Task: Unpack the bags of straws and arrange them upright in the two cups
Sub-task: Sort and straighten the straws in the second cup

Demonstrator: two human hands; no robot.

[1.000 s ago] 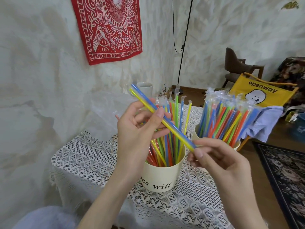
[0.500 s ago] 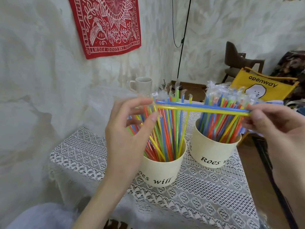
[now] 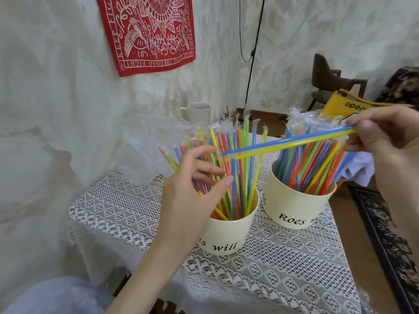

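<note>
Pinched at their far end between thumb and fingers of right hand: two straws, one blue, one yellow, lying nearly level across both cups at about 1 o'clock in view. Left hand spread and relaxed at the free ends, fingertips close by but holding nothing; contact with those ends too fine to tell. Likely very light, these straws, thin plastic, springy rather than stiff, and slick where film wrappers cover them, so probably apt to droop or swing when held by one end only. Better taken nearer the middle, or steadied by the second hand, then tipped upright and dropped point-down. Left cup at 6 o'clock of the held pair, loosely filled, straws fanned toward 10 o'clock, with room for more. Right cup at 3 o'clock of the first, packed denser, wrapper tops bunched above. Both cups probably light enough to tip if leaning straws get knocked. Underneath, a small table under white lace cloth, open weave likely to snag straw tips. Mug at 12 o'clock beyond the cups. Rough pale wall behind, red cloth hung at 11 o'clock, chair and yellow bag toward 2 o'clock, patterned rug at 4 o'clock.
</note>
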